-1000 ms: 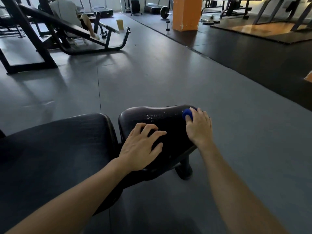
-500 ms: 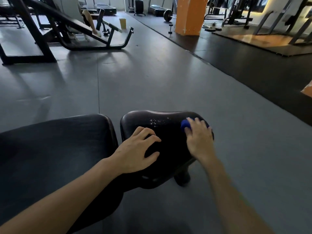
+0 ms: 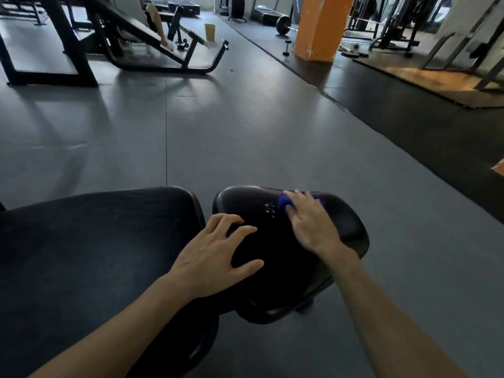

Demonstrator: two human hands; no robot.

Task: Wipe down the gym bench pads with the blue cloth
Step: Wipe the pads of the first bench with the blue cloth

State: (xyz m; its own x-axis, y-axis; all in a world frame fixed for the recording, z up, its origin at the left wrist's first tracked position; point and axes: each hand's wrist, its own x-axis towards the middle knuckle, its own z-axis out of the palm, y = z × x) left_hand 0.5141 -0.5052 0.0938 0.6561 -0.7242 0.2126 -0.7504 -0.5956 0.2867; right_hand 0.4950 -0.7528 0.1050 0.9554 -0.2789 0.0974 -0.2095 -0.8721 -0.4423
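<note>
Long pad (image 3: 90,249) sits left of both hands. Seat pad (image 3: 346,225) lies under them, droplets (image 3: 270,210) just left of the right hand. Left hand (image 3: 215,257) is open, fingers spread, flat on the seat's near-left part. Right hand (image 3: 311,222) presses the cloth (image 3: 283,201) onto the seat's far edge, fingers over it, blurred.

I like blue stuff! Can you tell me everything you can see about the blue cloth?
The blue cloth is bright blue and looks soft and bunched up. Most of it hides under the right hand, so only a small bit peeks out by the fingers, with a blurry sliver on the hand's far side. It is pressed onto the far end of the small black seat pad, right beside some tiny shiny droplets. Its full shape cannot be seen.
</note>
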